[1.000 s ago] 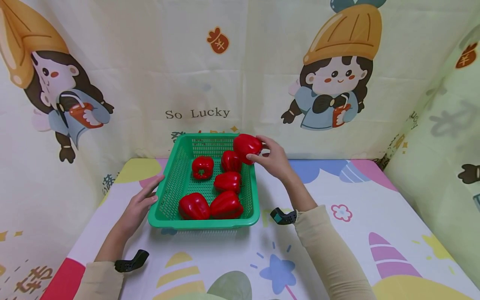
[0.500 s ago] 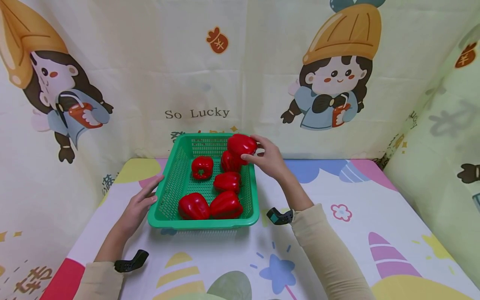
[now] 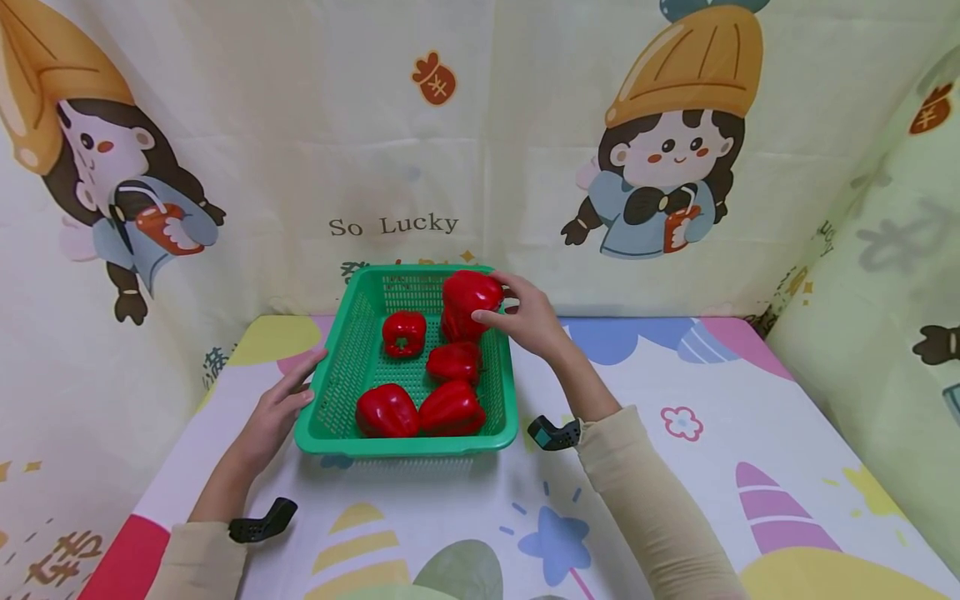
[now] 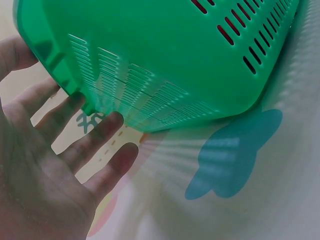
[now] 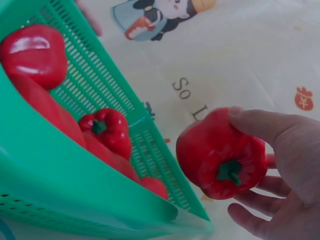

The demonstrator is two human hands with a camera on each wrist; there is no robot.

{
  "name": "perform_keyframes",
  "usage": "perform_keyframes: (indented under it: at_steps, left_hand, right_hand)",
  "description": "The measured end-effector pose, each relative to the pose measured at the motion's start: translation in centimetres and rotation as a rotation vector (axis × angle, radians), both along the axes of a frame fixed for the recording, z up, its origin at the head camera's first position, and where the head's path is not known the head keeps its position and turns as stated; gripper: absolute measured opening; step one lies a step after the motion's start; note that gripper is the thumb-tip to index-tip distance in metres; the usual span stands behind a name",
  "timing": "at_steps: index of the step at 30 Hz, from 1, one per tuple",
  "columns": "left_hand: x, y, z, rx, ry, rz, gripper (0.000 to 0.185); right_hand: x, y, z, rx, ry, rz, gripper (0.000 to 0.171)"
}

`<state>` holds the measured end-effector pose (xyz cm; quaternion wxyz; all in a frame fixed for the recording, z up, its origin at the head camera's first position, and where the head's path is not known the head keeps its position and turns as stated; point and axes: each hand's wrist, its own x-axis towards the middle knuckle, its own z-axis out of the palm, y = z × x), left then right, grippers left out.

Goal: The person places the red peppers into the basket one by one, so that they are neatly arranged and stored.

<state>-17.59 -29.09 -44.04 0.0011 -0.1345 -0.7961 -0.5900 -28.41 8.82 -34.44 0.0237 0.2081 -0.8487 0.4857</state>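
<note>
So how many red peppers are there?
6. Five lie in the green basket: two at the front, one mid, two at the back. The right hand holds the sixth above. None seems hidden.

The head camera looked forward and down from a middle distance over the counter (image 3: 675, 500), taking in the whole green basket (image 3: 333, 433) and the backdrop. The left wrist camera sat very close beneath the basket's outer wall (image 4: 165, 60). The right wrist camera looked closely across its rim (image 5: 75, 200), sharing the peppers (image 5: 102, 131) inside with the head view.
</note>
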Motion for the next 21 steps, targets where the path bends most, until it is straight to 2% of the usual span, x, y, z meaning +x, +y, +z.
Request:
perform_keyframes:
  at_steps: [21]
  left_hand:
    - [0.0,0.0,0.0,0.0,-0.007,0.004,0.051]
  right_hand:
    - [0.2,-1.6,-0.1,0.074,-0.01,0.06,0.071]
